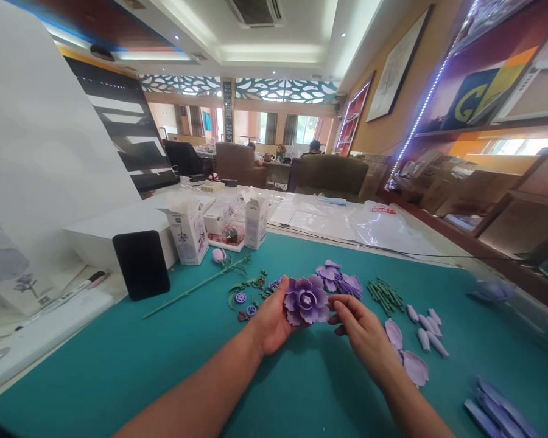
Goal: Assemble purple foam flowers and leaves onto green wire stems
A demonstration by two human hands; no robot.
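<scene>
A purple toy flower (307,300) with layered, wavy-edged petals faces up above the green mat. My left hand (270,322) grips it from the left side, with the palm partly beneath it. At the flower's right edge is my right hand (358,325), its thumb and fingers bent together on the rim of an outer petal. Loose purple petal pieces (349,285) lie just behind the flower. Left of it are small green, red and purple plastic parts (240,297), partly hidden by my left hand. Pale lilac petals (413,367) rest beside my right wrist.
A long green stem with a pink bud (189,289) lies on the mat (201,365). Green sticks (386,296), lilac pods (424,339) and long purple pieces (500,407) are to the right. Small boxes (188,237) and a black upright device (141,265) stand at the left.
</scene>
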